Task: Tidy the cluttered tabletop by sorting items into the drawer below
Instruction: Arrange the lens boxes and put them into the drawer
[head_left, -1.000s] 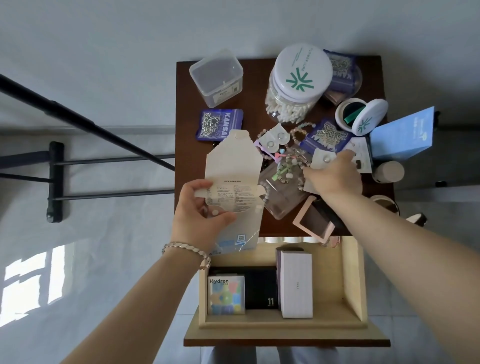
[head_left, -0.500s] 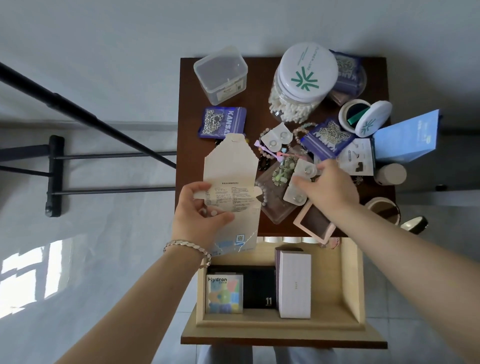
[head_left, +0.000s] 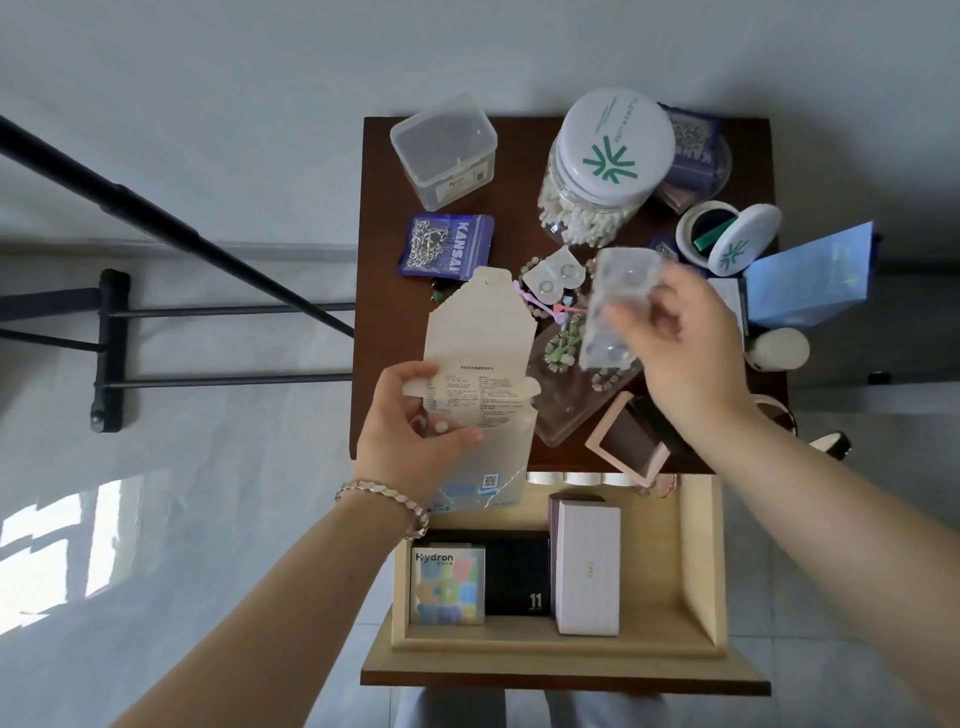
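While the left hand (head_left: 415, 439) gripped an opened paper carton (head_left: 480, 358) by its middle, above the near left edge of the brown table (head_left: 519, 192), the right hand (head_left: 685, 353) pinched a clear blister strip (head_left: 615, 306) in its fingers and held it in the air over the beads, just right of the carton's flap. The strip was blurred. Below the table the drawer (head_left: 698, 561) stood open, with a Hydron box (head_left: 448, 587), a black box (head_left: 517, 571) and a pale long box (head_left: 587, 566) side by side inside.
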